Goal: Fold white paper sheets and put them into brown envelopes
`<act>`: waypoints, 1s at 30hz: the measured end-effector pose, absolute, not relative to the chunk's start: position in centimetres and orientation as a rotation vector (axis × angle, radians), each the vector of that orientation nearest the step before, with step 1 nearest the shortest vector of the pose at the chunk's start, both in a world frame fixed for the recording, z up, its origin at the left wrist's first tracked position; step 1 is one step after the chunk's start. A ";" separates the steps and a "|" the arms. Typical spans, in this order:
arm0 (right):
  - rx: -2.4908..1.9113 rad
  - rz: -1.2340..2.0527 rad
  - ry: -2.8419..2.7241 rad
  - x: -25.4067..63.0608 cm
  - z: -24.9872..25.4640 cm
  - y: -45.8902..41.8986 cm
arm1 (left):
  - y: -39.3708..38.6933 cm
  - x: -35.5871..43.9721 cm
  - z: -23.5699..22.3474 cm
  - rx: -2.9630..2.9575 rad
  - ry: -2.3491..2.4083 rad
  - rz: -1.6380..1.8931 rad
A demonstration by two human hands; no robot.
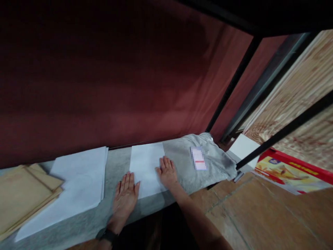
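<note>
A white sheet of paper (147, 170) lies on the grey cloth (179, 149) that covers a narrow shelf. My left hand (126, 194) rests flat on the sheet's left edge, fingers stretched out. On the right edge lies my right hand (167, 172), palm down with its fingers spread a little. Neither hand grips anything. To the left is a stack of larger white paper (80, 177), partly covered by several brown paper envelopes (23, 194). A pale slip with a red line (199, 159), its print blurred out, sits to the right of my right hand.
A dark red wall (130, 86) rises behind the shelf. Black metal posts (234, 83) stand at the right end. Beyond them, a white box (243, 151) and a red and yellow carton (293, 172) are near the tiled floor (260, 211).
</note>
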State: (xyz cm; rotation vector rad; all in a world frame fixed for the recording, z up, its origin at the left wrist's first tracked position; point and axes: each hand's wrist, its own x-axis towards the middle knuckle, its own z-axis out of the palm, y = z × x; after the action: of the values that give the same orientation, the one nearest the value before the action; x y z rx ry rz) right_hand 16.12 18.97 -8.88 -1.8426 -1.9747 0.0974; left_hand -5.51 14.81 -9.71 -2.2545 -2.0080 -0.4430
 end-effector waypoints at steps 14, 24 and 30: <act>-1.744 -0.091 -1.977 20.7 -11.0 16.3 | 10.2 -5.8 -7.0 -2.664 -1.588 -0.103; -1.643 -0.075 -2.012 21.4 -10.3 15.6 | 9.6 -4.1 -6.0 -2.635 -1.535 -0.045; -1.612 -0.004 -2.012 21.5 -10.7 13.9 | 9.7 -3.6 -4.7 -2.573 -1.549 -0.011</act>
State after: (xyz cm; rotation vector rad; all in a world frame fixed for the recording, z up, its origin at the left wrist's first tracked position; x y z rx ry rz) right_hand 21.49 13.89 -10.66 -1.6116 -2.0117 -0.0044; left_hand -3.65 9.72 -4.74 -2.5730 -1.5487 -0.0113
